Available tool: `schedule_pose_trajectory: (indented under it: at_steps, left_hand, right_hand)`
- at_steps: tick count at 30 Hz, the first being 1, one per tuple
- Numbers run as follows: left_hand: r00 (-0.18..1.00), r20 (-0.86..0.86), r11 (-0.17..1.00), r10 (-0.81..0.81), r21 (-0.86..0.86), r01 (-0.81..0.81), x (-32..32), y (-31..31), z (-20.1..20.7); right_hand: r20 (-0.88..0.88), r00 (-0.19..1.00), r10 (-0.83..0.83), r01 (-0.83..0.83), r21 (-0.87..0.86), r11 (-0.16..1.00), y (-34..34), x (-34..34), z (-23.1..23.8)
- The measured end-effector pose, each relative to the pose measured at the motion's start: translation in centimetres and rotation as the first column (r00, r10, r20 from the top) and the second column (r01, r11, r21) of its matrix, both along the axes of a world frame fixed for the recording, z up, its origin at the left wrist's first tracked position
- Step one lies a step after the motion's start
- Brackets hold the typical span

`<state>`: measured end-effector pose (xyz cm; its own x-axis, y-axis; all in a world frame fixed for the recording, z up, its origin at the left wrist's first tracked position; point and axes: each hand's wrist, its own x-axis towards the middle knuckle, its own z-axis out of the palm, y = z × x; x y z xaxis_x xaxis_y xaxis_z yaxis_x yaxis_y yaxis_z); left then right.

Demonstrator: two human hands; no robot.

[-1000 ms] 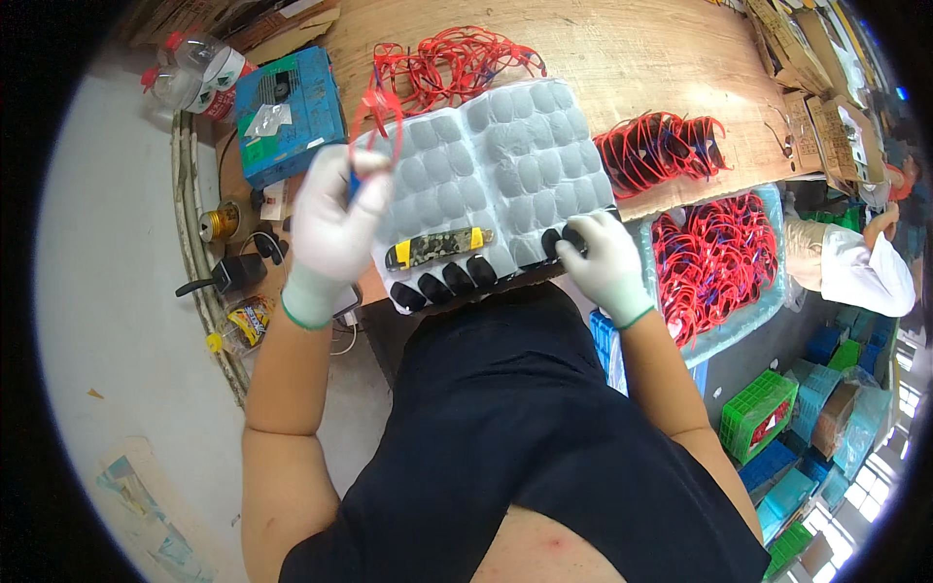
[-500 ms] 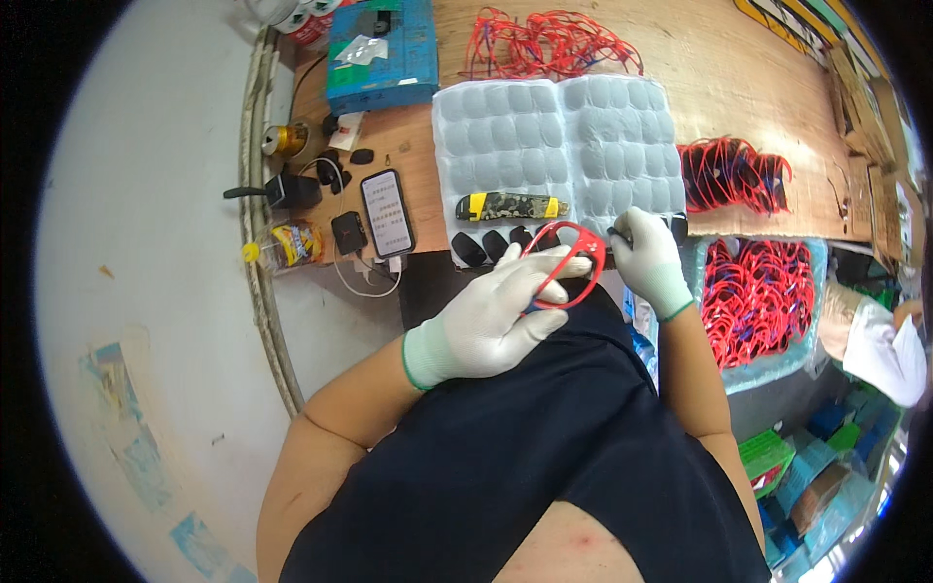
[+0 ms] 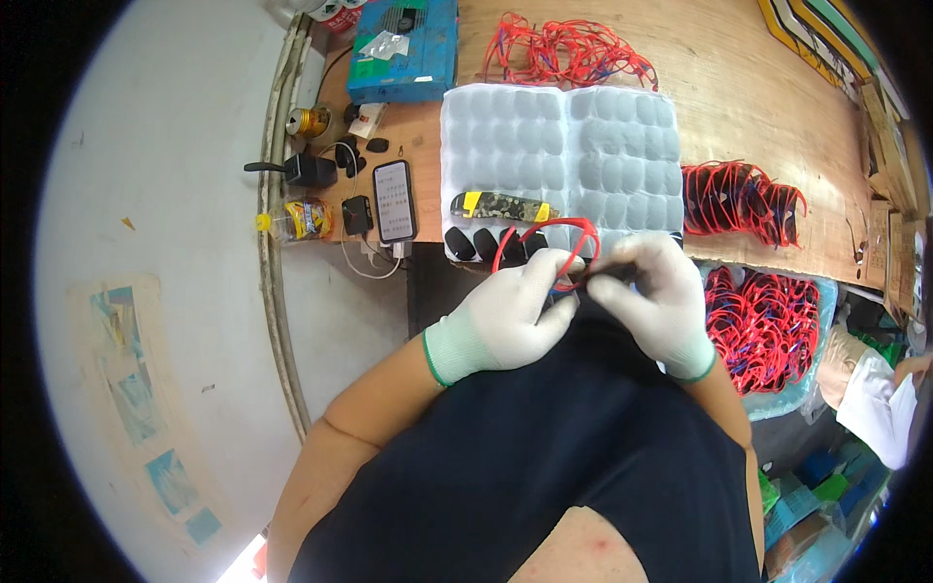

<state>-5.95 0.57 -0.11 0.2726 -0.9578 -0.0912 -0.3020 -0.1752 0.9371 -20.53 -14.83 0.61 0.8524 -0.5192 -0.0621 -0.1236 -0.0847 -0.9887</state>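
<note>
A red glasses frame is held in front of the body, just over the near edge of a pale moulded tray. One side of it is pinched between the thumb and fingers of the left hand, perhaps so that the rim is left free. The fingertips of the right hand are brought narrowly together close beside it; whether a small dark piece is gripped there cannot be told. Both hands are gloved, and neither is spread wide.

Dark lenses are lined up along the tray's near edge, presumably for easy reach, and a camouflage-patterned tool is laid just beyond them. On the tabletop, a tangle of red frames is placed behind the tray and a row of frames with dark lenses to its right, apparently sorted apart. More frames are heaped in a lined bin.
</note>
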Motion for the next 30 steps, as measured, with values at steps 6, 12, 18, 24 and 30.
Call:
schedule_pose_trajectory:
  at_steps: [6, 12, 18, 24, 30]
  left_hand:
    - [0.992, -0.116, 0.989, 0.044, 0.146, -0.027, 0.5, -0.2, 1.0]
    - [0.929, -0.367, 0.997, -0.044, 0.037, 0.062, 1.7, 1.1, 2.1]
    - [0.942, -0.309, 0.991, -0.13, -0.05, 0.121, 3.8, 3.0, 1.9]
    - [0.972, -0.228, 0.996, -0.049, -0.083, 0.03, 4.5, 4.9, 1.3]
    - [0.993, -0.096, 0.988, -0.067, -0.142, 0.053, 6.0, 6.8, -0.9]
  right_hand:
    - [0.086, 0.996, -0.009, -0.01, 0.223, 0.975, 0.6, 0.9, -0.7]
    - [0.102, 0.991, 0.086, -0.133, 0.771, 0.622, 0.2, 1.3, -1.5]
    - [-0.132, 0.924, 0.358, -0.188, 0.659, 0.728, -0.6, 3.1, 2.2]
    - [-0.094, 0.971, 0.22, -0.099, 0.68, 0.726, 3.1, 3.6, 0.4]
    - [-0.056, 0.998, 0.019, 0.031, 0.763, 0.646, 7.9, 3.8, -2.7]
